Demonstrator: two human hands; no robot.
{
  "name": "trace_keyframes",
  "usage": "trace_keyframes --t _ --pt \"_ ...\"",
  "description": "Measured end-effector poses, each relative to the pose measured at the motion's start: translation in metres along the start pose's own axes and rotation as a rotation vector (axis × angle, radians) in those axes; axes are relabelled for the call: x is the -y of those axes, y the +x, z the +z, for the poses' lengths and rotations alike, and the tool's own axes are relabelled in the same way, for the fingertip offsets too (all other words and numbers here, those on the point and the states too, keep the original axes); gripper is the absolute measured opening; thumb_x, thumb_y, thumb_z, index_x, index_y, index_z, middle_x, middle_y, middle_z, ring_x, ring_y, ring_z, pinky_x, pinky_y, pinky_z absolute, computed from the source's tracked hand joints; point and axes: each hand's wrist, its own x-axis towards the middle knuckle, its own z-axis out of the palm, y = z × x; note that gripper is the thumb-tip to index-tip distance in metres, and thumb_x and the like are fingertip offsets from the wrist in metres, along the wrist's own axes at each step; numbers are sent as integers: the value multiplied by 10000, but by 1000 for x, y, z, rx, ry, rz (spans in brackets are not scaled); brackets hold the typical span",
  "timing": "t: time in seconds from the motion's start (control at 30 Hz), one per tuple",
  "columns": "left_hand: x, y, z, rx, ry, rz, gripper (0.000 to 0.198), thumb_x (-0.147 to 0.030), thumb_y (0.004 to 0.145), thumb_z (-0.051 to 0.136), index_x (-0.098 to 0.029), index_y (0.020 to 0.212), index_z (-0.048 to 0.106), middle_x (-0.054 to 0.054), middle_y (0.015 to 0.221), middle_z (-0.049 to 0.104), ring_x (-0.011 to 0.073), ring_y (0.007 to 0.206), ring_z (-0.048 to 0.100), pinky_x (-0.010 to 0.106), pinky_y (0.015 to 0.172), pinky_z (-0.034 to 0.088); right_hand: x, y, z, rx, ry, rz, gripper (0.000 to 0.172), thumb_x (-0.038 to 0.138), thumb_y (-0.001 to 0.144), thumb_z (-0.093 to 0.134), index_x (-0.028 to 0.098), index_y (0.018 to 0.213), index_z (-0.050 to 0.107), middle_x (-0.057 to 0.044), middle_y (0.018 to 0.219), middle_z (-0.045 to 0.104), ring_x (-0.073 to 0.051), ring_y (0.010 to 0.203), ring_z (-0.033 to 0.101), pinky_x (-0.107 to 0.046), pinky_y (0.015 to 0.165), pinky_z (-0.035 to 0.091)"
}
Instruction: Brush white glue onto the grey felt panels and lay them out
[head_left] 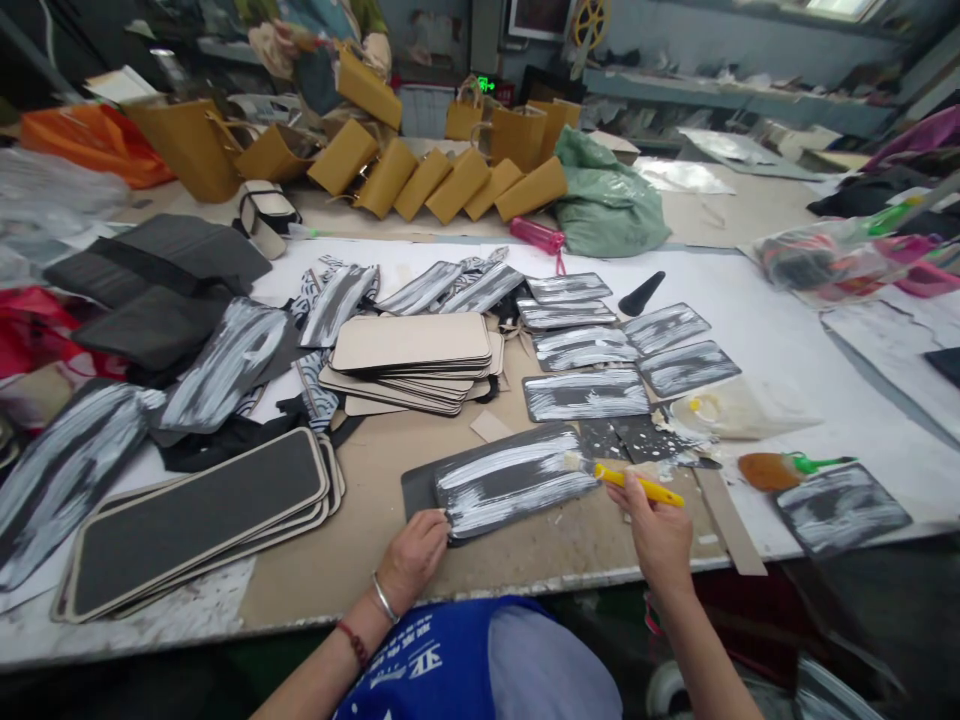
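My right hand (654, 528) is closed round the yellow handle of a brush (641, 484). The bristles rest at the right end of a dark flat panel (514, 478), streaked with white paste. At the panel's near left corner, my left hand (420, 548) pinches the edge with its fingers together. Under this panel another dark piece (417, 490) sticks out on the left. Just beyond the brush lies a dark board (622, 442) spattered with white, beside a clear plastic bag (739, 408) with something pale in it.
Left of my hand is a stack of dark panels with pale borders (202, 525). Beige panels (412, 342) are piled mid-table. Several white-streaked pieces (587, 396) lie further right, near an orange-brown bottle (769, 470). Tan bags (427, 185) line the back, where a person (315, 50) stands.
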Motion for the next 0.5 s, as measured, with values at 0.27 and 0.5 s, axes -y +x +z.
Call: trace_keyframes --t 0.27,0.5 --pt "3 -2 3 5 -9 -10 177 -118 869 405 -156 857 578 61 809 615 157 816 589 291 721 542 -6 -89 90 442 213 142 396 503 687 641 138 841 641 -67 832 667 -230 732 657 -382 700 564" --pt "2 -1 3 -4 10 -2 194 -118 867 400 -157 822 585 64 797 618 158 800 583 279 704 543 -16 -31 40 122 56 55 477 532 657 650 120 897 634 -78 805 681 -227 714 659 -407 761 536"
